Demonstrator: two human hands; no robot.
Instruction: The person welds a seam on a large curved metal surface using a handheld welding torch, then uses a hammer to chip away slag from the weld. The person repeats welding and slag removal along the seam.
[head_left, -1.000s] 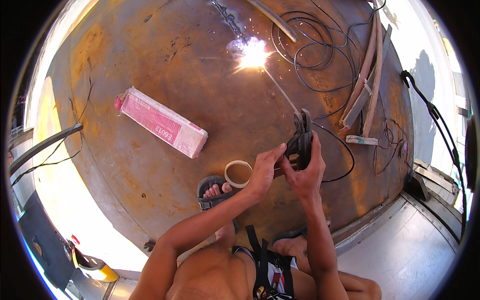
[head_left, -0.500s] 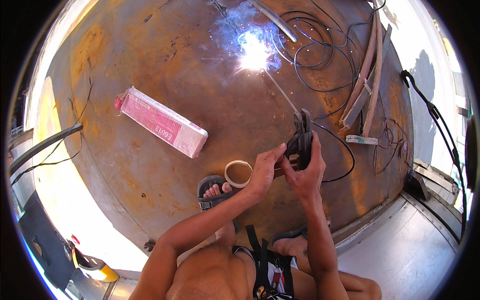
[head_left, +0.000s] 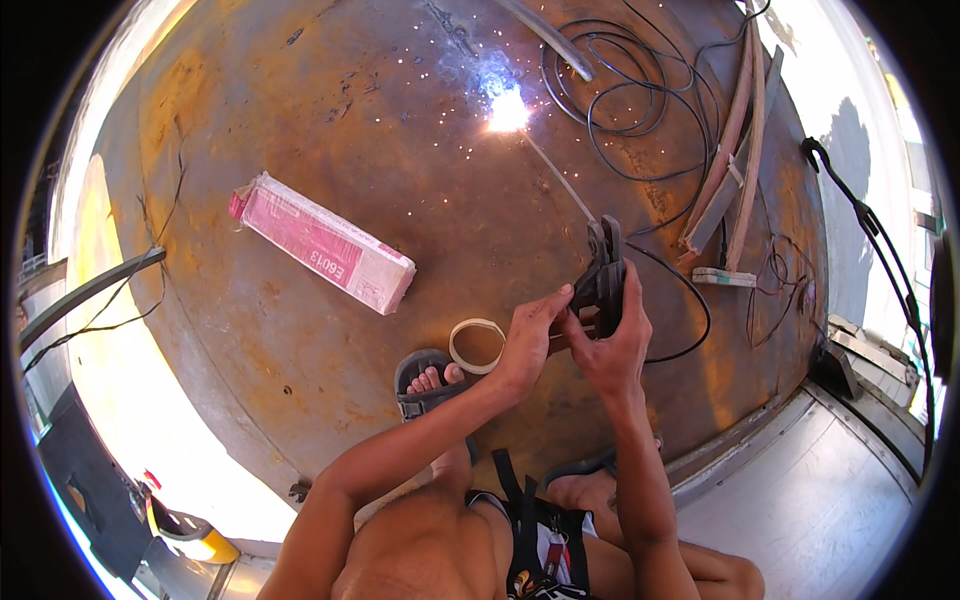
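Note:
Both hands are closed around a black welding electrode holder (head_left: 606,275). My right hand (head_left: 612,350) wraps it from the right, and my left hand (head_left: 535,335) grips its left side, fingers partly hidden. A thin welding rod (head_left: 562,178) runs from the holder's jaws up and to the left. At its far tip a bright white-blue arc (head_left: 508,110) burns against the rusty steel plate (head_left: 330,130), throwing sparks and a little smoke. The glare hides the exact spot where the rod meets the plate. A black cable loops from the holder on its right.
A pink-and-white electrode box (head_left: 325,243) lies left of my hands. A tan ring (head_left: 478,346) rests beside my sandalled foot (head_left: 425,383). Coiled black cable (head_left: 650,90), a metal bar (head_left: 548,38) and wooden strips (head_left: 735,150) lie at the far right. Another bar (head_left: 90,295) juts in at left.
The glow and smoke around the arc have shrunk, and sparks are scattered more widely. Rod tip and arc sit very slightly farther left; my hands have barely moved.

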